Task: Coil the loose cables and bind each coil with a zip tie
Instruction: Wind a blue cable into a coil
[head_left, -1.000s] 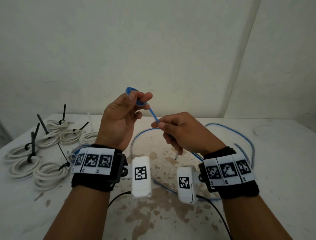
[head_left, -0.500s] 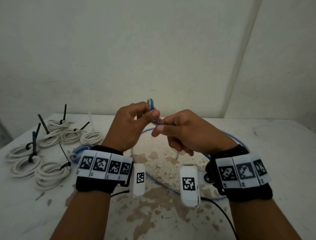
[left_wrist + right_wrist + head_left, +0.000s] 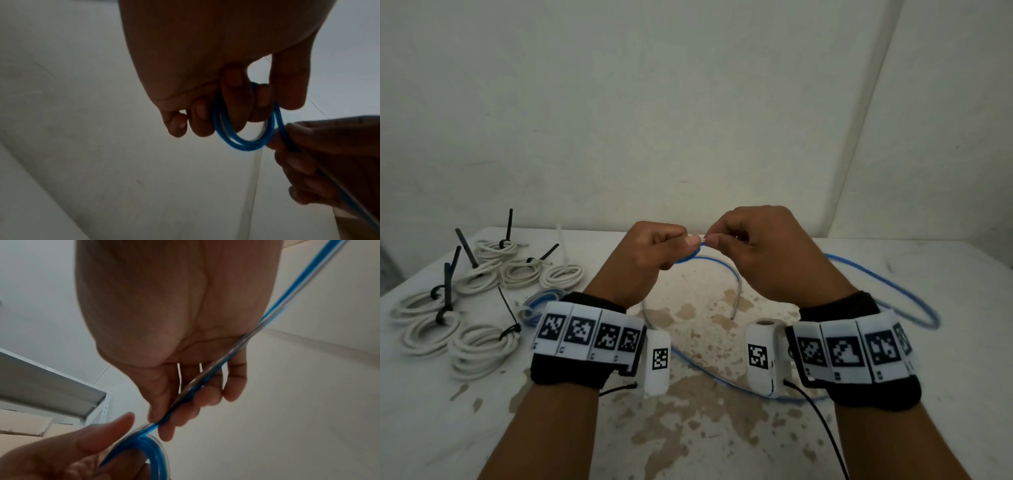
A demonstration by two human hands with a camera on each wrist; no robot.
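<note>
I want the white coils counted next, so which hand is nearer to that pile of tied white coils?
Left. The left hand is raised just right of the tied white coils; the right hand is farther right, beyond it, both gripping the blue cable.

Pretty dim, flat light all round, greyish-green cast on the wall [image 3: 688,102]. Head view is soft, with straight lines bowing near the edges. Left wrist view is darkest: the left hand [image 3: 205,56] is backlit, almost a silhouette. The blue cable [image 3: 292,293] smears with motion blur.
</note>
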